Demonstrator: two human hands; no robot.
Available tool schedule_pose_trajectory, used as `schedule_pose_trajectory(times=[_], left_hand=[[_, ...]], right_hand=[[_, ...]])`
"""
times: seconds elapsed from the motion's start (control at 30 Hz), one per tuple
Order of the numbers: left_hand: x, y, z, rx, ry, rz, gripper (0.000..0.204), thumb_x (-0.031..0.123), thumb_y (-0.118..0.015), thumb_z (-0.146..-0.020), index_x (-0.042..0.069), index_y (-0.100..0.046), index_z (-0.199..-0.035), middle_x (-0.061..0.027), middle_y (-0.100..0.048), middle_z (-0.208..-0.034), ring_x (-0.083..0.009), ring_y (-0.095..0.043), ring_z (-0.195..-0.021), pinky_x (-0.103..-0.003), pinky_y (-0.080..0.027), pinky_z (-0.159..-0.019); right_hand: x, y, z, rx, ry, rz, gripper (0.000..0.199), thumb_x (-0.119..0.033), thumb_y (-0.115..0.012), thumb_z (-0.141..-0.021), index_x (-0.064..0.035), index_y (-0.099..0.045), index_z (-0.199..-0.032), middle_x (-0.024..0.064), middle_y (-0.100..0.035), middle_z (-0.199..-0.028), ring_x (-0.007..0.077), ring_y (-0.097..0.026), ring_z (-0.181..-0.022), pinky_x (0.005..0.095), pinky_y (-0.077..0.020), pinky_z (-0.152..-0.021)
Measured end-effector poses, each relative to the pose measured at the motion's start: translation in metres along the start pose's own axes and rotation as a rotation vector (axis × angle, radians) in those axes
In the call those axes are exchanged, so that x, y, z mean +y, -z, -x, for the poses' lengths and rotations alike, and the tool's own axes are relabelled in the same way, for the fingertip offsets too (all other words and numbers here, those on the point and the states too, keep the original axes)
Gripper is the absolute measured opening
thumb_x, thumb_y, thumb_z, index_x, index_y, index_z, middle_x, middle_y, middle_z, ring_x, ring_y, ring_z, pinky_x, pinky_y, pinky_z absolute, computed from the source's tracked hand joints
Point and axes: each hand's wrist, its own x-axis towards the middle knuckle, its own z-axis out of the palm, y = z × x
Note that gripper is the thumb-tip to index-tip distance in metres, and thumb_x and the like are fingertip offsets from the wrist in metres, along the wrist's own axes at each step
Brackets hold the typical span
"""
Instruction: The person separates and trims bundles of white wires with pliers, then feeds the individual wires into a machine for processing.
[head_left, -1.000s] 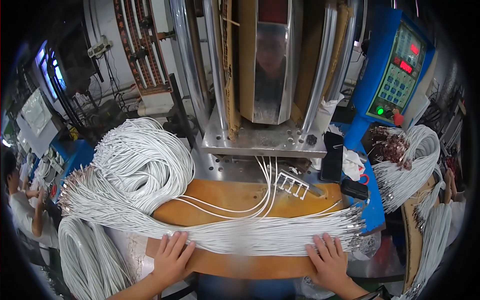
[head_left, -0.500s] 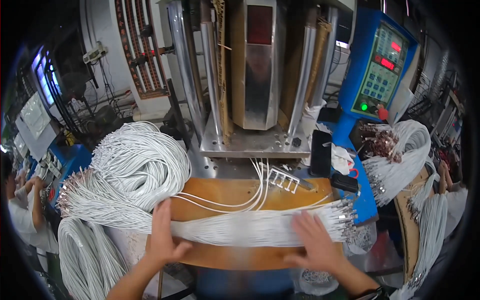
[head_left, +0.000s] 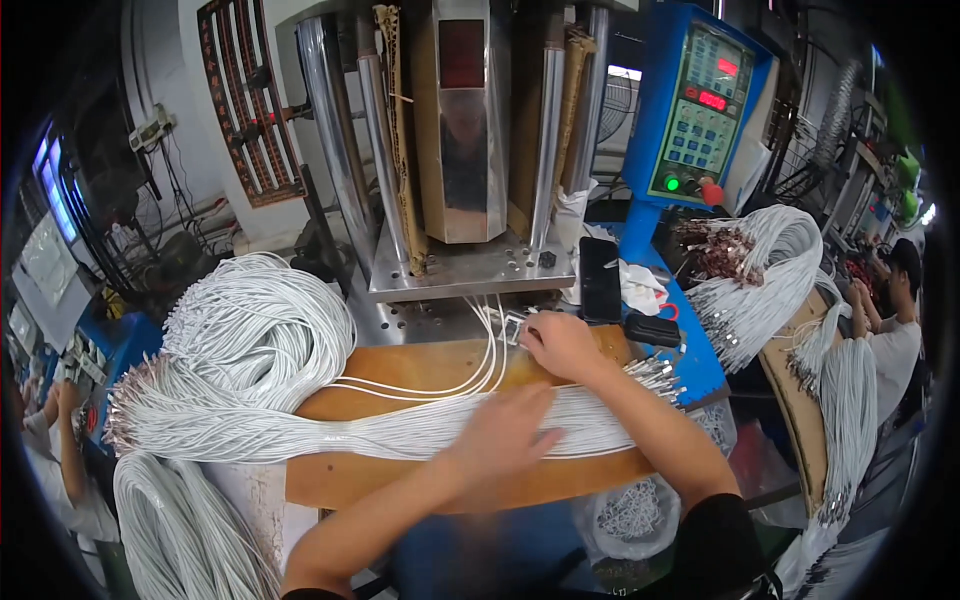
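A flat bundle of white cables (head_left: 390,432) with metal-tipped ends lies across the brown board (head_left: 560,482). Over its middle is my left hand (head_left: 500,435), blurred by motion, thumb apart from the fingers; I cannot tell whether it touches the cables. My right hand (head_left: 565,345) reaches across the bundle's right part, its fingers closed at a small white moulded frame (head_left: 512,328) by the press's front edge. The fingers partly hide that frame. A few loose white cables (head_left: 440,390) curve from beneath the press plate (head_left: 470,285) toward the left.
A big coil of white cables (head_left: 255,335) sits at left, with another bundle (head_left: 190,530) below. Right of the press are a black phone (head_left: 600,280), a black case (head_left: 652,329) and a blue control panel (head_left: 700,110). More cables (head_left: 765,275) lie farther right, near a co-worker (head_left: 895,335).
My right hand has gone from the bundle's right end up to the white moulded frame. My left hand has moved right, from the bundle's left part to its middle. The view has shifted.
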Motion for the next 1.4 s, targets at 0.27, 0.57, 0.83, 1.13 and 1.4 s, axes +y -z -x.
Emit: schedule_pose_trajectory(times=[0.27,0.57,0.83,1.13,1.4], left_hand=[[0.004,0.044,0.014,-0.371,0.551,-0.258,0.07,0.054,-0.057,-0.089,-0.01,-0.054,-0.117,-0.03,-0.062,-0.109,-0.0391,-0.064,-0.099,-0.046,-0.052,-0.082],[-0.007,0.108,0.07,-0.216,0.425,-0.228,0.039,0.021,-0.072,-0.082,-0.004,-0.06,-0.108,-0.0225,-0.067,-0.102,-0.0414,-0.065,-0.09,-0.045,-0.053,-0.078],[-0.033,0.105,0.084,0.0,0.293,0.087,0.025,0.013,-0.069,-0.084,-0.004,-0.06,-0.1,-0.0147,-0.068,-0.085,-0.0319,-0.067,-0.076,-0.037,-0.052,-0.071],[-0.019,0.113,0.069,-0.097,0.551,0.303,0.012,0.012,-0.063,-0.09,0.0,-0.064,-0.086,-0.0015,-0.06,-0.071,-0.0073,-0.049,-0.064,-0.027,-0.042,-0.058],[-0.018,0.122,0.071,0.023,0.613,0.483,0.013,0.012,-0.063,-0.09,0.0,-0.067,-0.087,-0.006,-0.064,-0.076,-0.0131,-0.053,-0.065,-0.029,-0.046,-0.064]], right_hand=[[0.018,0.152,0.056,-0.085,-0.146,-0.078,0.014,-0.015,-0.063,-0.086,-0.0021,-0.067,-0.084,0.0158,-0.065,-0.079,0.0343,-0.063,-0.071,0.0413,-0.0494,-0.064],[0.026,0.134,0.079,-0.158,-0.037,-0.054,0.016,-0.018,-0.063,-0.084,-0.0017,-0.065,-0.083,0.0165,-0.063,-0.076,0.0355,-0.063,-0.073,0.0436,-0.0501,-0.067],[-0.084,0.012,0.048,0.115,0.516,-0.305,0.016,-0.012,-0.06,-0.077,-0.0035,-0.063,-0.09,0.0133,-0.067,-0.085,0.034,-0.065,-0.078,0.0478,-0.0494,-0.072],[0.017,0.106,0.074,-0.038,-0.009,0.29,0.025,-0.007,-0.065,-0.068,-0.0037,-0.066,-0.093,0.0163,-0.066,-0.088,0.0366,-0.062,-0.088,0.0469,-0.0474,-0.079],[-0.03,0.055,0.07,-0.268,0.149,-0.14,0.032,-0.013,-0.068,-0.077,-0.0029,-0.064,-0.108,0.0169,-0.067,-0.106,0.0373,-0.061,-0.102,0.0459,-0.0463,-0.091]])
